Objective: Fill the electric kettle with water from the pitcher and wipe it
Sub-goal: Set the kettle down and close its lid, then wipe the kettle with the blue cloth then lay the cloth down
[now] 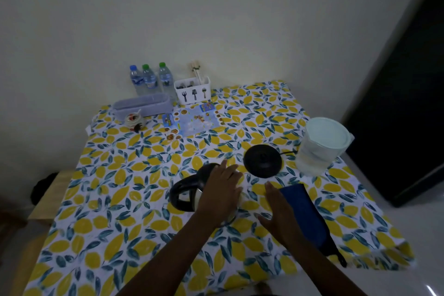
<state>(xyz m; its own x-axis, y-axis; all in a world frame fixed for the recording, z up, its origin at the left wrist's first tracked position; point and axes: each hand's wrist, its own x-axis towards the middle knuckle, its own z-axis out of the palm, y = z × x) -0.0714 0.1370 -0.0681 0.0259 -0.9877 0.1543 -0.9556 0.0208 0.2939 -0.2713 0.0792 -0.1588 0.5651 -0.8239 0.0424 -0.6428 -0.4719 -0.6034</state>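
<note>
The electric kettle [185, 196], with a black handle and a pale body, stands in the middle of the table off its base. My left hand [222, 191] lies flat over its top with the fingers stretched out, hiding the lid. The round black kettle base [263, 160] sits just behind and to the right, its cord running right. A clear pitcher [320, 149] with a white lid holds water at the right edge. My right hand [276, 209] hovers open over the tablecloth, touching the left side of a folded blue cloth [306, 214].
The table has a lemon-print cloth [144, 187]. At the back stand three water bottles [150, 79], a white cutlery holder [192, 90], a lilac box [143, 106], a small jar [133, 120] and a sticker sheet [192, 119]. A dark cabinet [408, 103] is on the right.
</note>
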